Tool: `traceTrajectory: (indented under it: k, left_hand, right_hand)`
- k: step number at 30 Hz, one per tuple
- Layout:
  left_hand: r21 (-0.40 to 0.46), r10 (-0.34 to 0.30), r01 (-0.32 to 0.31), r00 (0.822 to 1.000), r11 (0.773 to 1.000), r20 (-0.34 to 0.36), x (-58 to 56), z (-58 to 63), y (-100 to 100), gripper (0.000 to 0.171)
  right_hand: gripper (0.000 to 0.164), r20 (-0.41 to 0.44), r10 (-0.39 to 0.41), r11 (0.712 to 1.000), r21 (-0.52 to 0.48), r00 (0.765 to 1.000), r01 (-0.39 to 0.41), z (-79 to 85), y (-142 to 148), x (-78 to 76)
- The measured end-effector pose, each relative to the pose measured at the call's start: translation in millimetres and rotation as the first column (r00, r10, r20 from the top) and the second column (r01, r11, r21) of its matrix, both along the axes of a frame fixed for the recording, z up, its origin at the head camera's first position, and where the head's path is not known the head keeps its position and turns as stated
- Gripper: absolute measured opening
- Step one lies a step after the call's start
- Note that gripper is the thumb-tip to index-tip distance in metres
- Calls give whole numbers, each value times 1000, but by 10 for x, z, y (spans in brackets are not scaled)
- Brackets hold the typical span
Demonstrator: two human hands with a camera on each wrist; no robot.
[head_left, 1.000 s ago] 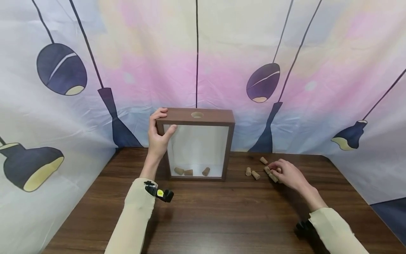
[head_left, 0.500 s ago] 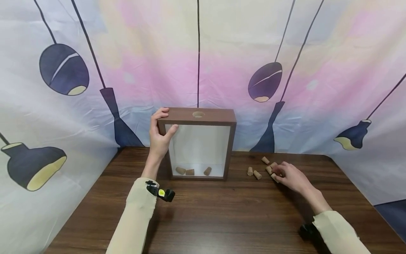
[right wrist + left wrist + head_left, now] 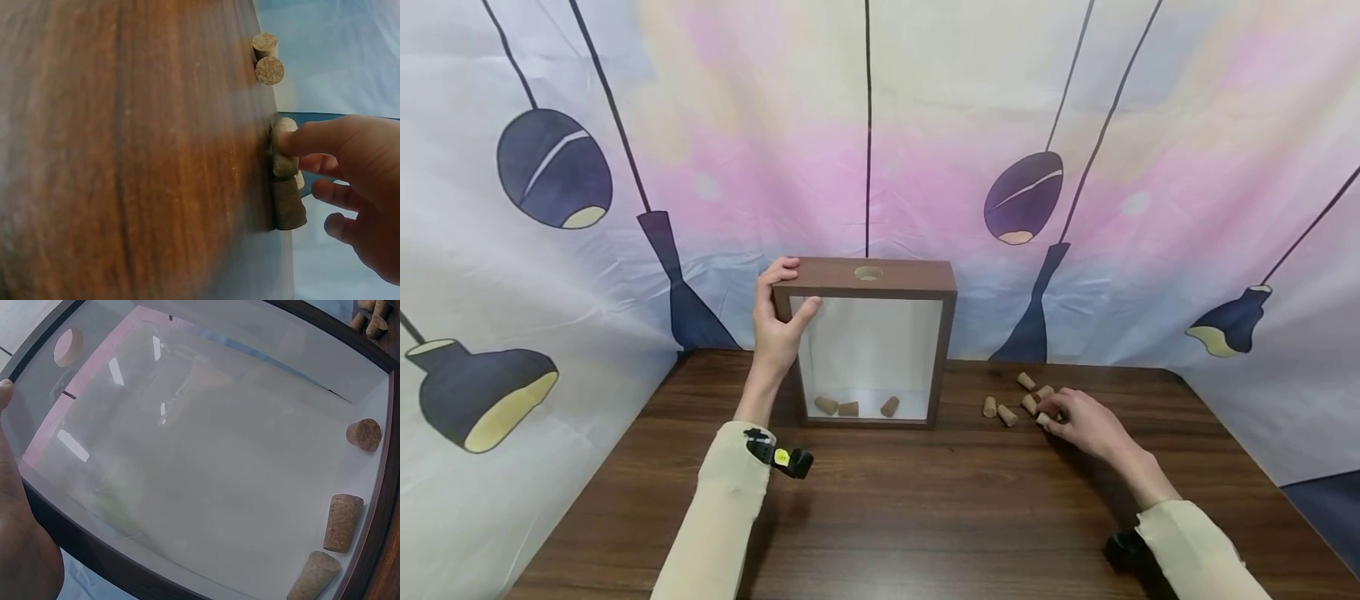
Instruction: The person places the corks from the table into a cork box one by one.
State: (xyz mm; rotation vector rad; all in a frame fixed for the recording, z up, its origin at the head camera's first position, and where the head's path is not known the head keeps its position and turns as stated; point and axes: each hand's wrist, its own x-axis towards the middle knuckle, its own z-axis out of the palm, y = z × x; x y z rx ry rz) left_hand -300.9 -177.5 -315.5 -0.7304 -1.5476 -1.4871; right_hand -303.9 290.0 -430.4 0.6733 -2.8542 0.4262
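Observation:
A dark brown wooden shadow box (image 3: 940, 358) with a clear front stands upright on the table, a round hole (image 3: 868, 273) in its top. My left hand (image 3: 777, 333) grips its upper left corner, thumb on the front and fingers over the top. Three corks lie at the bottom inside, among them a right-hand cork (image 3: 364, 435) and a middle cork (image 3: 343, 523). To the right of the box, my right hand (image 3: 1086, 422) pinches a cork (image 3: 285, 164) low at the tabletop, thumb across it. The index fingertip is partly hidden behind that cork.
Several loose corks lie near the right hand, including an upright cork (image 3: 989, 407), a tilted cork (image 3: 1007, 415) and a far cork (image 3: 1026, 381). The brown wooden table (image 3: 880, 508) ends at a printed fabric backdrop (image 3: 925, 167) behind the box.
My right fingers have shifted slightly toward me, from among the grouped corks onto the nearest one, leaving the others more exposed. The left hand keeps its grip on the box.

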Motion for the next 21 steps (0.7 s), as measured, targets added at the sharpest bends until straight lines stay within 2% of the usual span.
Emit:
traceTrajectory:
  k: [14, 21]
  left_hand:
    - [-2, -2, 2, 1000, 1000, 16, 0, -2, -3, 42]
    - [-4, -3, 3, 1000, 1000, 8, -1, -11, -9, 41]
  right_hand:
    - [22, -12, -3, 996, -88, 1000, 2, 193, -123, 70]
    - [23, -64, 27, 994, -101, 998, -34, 285, -221, 101]
